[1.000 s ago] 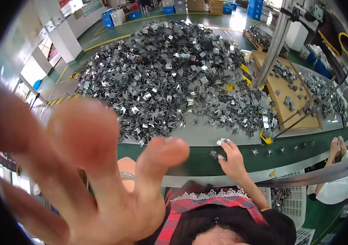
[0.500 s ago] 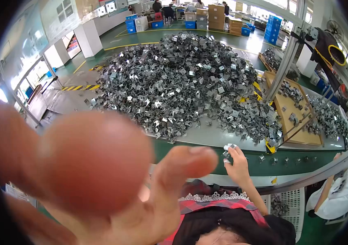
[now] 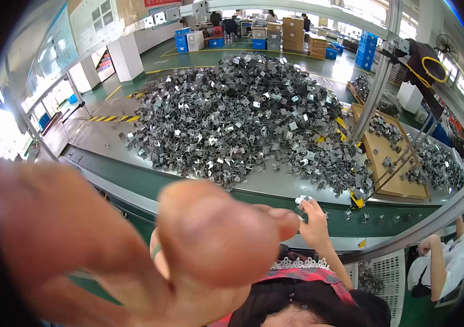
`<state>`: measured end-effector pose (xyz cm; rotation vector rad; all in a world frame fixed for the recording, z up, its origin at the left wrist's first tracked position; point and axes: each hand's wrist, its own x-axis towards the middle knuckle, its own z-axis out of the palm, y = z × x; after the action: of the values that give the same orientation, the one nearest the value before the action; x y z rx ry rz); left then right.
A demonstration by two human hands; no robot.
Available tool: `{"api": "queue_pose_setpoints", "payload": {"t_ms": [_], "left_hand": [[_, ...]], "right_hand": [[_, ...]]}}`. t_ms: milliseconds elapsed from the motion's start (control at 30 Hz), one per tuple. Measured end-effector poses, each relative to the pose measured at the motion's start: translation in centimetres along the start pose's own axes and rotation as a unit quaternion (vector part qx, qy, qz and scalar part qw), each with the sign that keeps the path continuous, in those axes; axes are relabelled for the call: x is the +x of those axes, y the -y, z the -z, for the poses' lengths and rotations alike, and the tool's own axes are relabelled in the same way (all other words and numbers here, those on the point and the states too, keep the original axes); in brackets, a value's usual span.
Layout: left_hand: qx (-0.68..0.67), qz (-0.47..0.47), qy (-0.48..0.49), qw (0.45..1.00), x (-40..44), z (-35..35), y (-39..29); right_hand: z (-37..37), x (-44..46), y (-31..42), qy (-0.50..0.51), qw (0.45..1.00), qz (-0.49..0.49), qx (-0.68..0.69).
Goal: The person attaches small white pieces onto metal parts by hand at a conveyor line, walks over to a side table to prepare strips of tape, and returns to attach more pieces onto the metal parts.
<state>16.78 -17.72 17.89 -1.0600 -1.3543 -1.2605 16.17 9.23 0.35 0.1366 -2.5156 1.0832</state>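
Very close to the camera, my left hand (image 3: 199, 261) fills the lower left, large and blurred. Its fingers are bent and apart, and I see nothing held in them. Beyond it, my right hand (image 3: 313, 224) is over the green conveyor belt (image 3: 253, 200), with white covers on its fingertips. Thumb and fingers of that hand curl around a small metal bracket (image 3: 301, 207), which is partly hidden. Several similar brackets (image 3: 364, 218) stand in a row on the belt to its right. A big heap of metal brackets (image 3: 232, 117) lies on the metal table behind the belt.
A cardboard tray (image 3: 376, 163) with more brackets is at the right, beside a metal frame post (image 3: 376, 101). A white perforated basket (image 3: 392, 283) stands below the belt. Another person in a white top (image 3: 450, 267) is at far right. Blue crates (image 3: 365, 49) are stacked behind.
My left hand has shifted right and its fingers have drawn closer together, uncovering more belt at left. The scene sits slightly lower in view. My right hand stays in nearly the same place.
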Motion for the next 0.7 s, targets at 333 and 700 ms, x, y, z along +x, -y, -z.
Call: {"api": "queue_pose_setpoints", "payload": {"t_ms": [333,700], "left_hand": [[0.059,0.001,-0.017,0.998,0.9,-3.3,-0.8],[0.142,-0.002,-0.063,0.988,-0.5,-1.8,-5.7]], "right_hand": [[0.6,1.1,-2.1,0.037,0.997,0.063,-0.009],[-1.7,2.9,1.6,0.146,0.978,0.137,0.057]]}}
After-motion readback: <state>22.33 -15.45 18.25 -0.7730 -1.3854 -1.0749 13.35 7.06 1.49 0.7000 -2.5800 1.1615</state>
